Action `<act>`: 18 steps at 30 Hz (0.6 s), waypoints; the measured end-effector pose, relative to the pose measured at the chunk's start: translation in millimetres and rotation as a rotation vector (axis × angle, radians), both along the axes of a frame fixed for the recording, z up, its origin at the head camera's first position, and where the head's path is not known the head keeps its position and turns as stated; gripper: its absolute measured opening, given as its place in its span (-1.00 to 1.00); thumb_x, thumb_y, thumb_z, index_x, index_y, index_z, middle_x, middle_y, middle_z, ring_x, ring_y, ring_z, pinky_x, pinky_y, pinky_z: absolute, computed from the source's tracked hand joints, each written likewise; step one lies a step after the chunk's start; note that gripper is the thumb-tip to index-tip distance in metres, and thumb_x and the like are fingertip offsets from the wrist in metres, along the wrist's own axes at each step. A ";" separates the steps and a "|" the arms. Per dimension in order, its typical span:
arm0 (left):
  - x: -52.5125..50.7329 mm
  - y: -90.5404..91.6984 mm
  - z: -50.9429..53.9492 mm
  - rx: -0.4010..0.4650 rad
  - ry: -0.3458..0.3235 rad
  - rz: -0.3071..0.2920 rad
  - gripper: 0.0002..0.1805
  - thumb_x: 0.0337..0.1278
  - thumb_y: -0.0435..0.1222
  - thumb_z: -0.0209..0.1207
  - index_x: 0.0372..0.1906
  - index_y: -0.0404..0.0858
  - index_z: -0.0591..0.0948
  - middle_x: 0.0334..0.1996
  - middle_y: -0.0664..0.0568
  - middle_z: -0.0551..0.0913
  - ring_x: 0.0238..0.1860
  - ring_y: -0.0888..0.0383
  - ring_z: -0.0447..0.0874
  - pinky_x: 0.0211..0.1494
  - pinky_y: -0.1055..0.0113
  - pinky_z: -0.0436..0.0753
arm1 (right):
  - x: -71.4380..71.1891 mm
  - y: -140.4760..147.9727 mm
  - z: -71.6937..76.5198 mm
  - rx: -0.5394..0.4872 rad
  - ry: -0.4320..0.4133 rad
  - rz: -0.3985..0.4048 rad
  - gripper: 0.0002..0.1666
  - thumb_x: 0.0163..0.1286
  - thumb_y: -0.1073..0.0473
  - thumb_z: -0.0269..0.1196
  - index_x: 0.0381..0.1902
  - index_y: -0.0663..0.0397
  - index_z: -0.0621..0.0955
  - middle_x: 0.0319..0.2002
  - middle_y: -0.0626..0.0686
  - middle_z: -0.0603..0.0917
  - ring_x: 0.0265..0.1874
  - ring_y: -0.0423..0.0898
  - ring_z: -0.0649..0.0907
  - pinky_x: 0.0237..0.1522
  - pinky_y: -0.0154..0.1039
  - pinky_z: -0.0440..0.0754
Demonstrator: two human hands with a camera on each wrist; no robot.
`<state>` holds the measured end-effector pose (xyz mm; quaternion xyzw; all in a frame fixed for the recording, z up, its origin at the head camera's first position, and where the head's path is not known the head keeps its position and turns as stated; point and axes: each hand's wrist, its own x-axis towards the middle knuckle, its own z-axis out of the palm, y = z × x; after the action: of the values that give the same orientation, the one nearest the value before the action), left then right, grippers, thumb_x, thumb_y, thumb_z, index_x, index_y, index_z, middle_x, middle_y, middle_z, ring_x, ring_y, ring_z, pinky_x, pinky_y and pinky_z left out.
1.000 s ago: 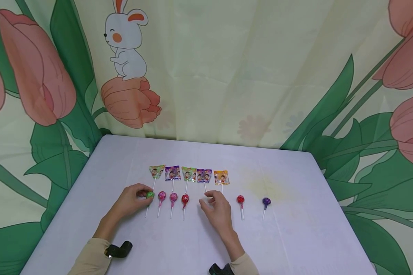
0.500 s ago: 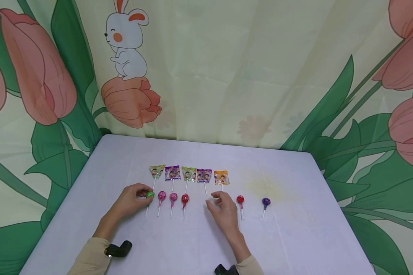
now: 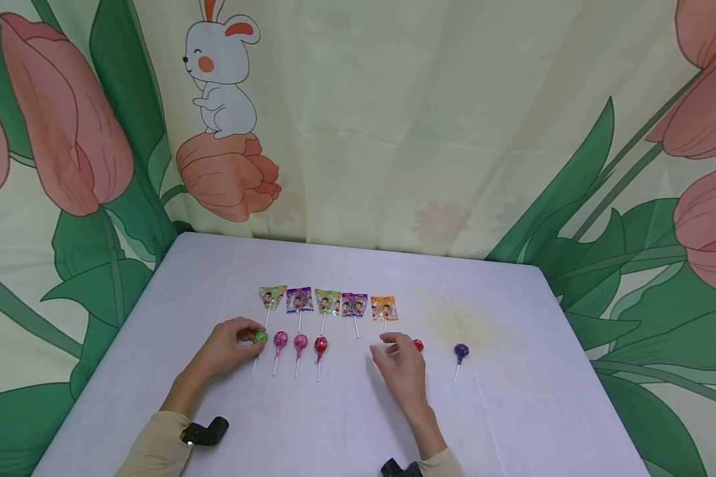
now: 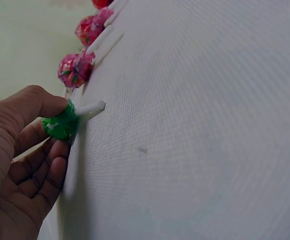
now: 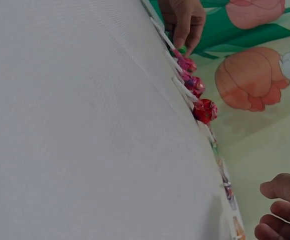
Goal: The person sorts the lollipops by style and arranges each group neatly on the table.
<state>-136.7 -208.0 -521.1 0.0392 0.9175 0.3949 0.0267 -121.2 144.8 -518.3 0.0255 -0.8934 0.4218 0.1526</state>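
Observation:
Between thumb and fingers my left hand (image 3: pixel 231 346) pinches the head of a green lollipop (image 4: pixel 61 123), its white stick pointing toward the near side. To its right lie two pink lollipops (image 3: pixel 280 340) and a red lollipop (image 3: pixel 321 346), in a row. My right hand (image 3: pixel 404 372) hovers over the table with fingers loosely bent and nothing between them. Partly hidden behind that hand is another red lollipop (image 3: pixel 418 344). A purple lollipop (image 3: pixel 462 350) lies farther right. In the right wrist view, the thumb and fingers of the right hand (image 5: pixel 284 207) are apart.
Behind the round lollipops runs a row of several flat-wrapped lollipops, from a green one (image 3: pixel 272 296) at left to an orange one (image 3: pixel 384 307) at right. All rest on a white-covered table (image 3: pixel 513 397). A printed curtain (image 3: pixel 382 132) hangs behind its far edge.
My right hand has moved to the right, step by step, and now covers part of the red lollipop there. The left hand stays in place on the green lollipop.

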 end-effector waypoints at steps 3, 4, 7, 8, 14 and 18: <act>0.3 0.3 1.1 0.001 0.000 0.003 -0.70 0.10 -0.35 0.42 -0.04 -0.33 0.72 -0.21 0.01 0.69 -0.19 0.11 0.60 -0.08 0.20 0.66 | -1.0 5.2 0.8 -0.003 0.008 -0.008 -0.71 0.19 0.23 0.51 -0.14 0.14 0.71 -0.21 0.06 0.76 -0.31 -0.02 0.72 -0.21 -0.13 0.65; 0.4 0.4 1.5 0.002 0.000 0.003 -0.70 0.10 -0.35 0.42 -0.04 -0.34 0.72 -0.21 0.01 0.69 -0.19 0.11 0.61 -0.08 0.19 0.66 | -1.4 7.1 0.7 -0.003 0.012 -0.011 -0.72 0.19 0.23 0.51 -0.14 0.15 0.71 -0.22 0.07 0.76 -0.31 -0.01 0.72 -0.21 -0.12 0.65; 0.4 0.4 2.4 0.005 -0.001 0.003 -0.70 0.10 -0.36 0.42 -0.05 -0.34 0.72 -0.21 0.01 0.69 -0.19 0.10 0.61 -0.08 0.19 0.66 | -2.2 12.2 1.0 -0.005 0.021 -0.023 -0.71 0.20 0.22 0.51 -0.14 0.15 0.71 -0.22 0.07 0.76 -0.32 0.00 0.72 -0.21 -0.12 0.65; 0.4 0.5 2.4 0.006 -0.002 0.002 -0.70 0.10 -0.35 0.42 -0.05 -0.34 0.72 -0.21 0.01 0.69 -0.19 0.10 0.60 -0.08 0.19 0.66 | -2.4 13.8 1.0 -0.006 0.025 -0.027 -0.71 0.19 0.23 0.52 -0.14 0.15 0.71 -0.22 0.08 0.76 -0.32 0.01 0.72 -0.22 -0.11 0.65; 0.1 0.2 0.7 0.008 -0.004 0.002 -0.71 0.10 -0.35 0.42 -0.05 -0.32 0.72 -0.22 0.02 0.69 -0.19 0.11 0.60 -0.08 0.20 0.66 | -2.5 23.2 0.9 -0.003 0.055 -0.049 -0.70 0.17 0.24 0.53 -0.14 0.17 0.72 -0.21 0.09 0.75 -0.33 0.01 0.72 -0.24 -0.15 0.66; 0.2 -0.2 -0.5 0.006 -0.001 0.001 -0.71 0.11 -0.34 0.42 -0.05 -0.32 0.72 -0.22 0.03 0.69 -0.19 0.12 0.60 -0.08 0.21 0.66 | -2.1 29.6 1.9 -0.005 0.072 -0.073 -0.69 0.14 0.26 0.54 -0.15 0.18 0.72 -0.24 0.11 0.75 -0.34 -0.01 0.69 -0.26 -0.20 0.62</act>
<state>-136.5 -208.2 -521.6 0.0386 0.9163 0.3978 0.0266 -123.3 174.4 -516.4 0.0079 -0.8867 0.4170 0.1998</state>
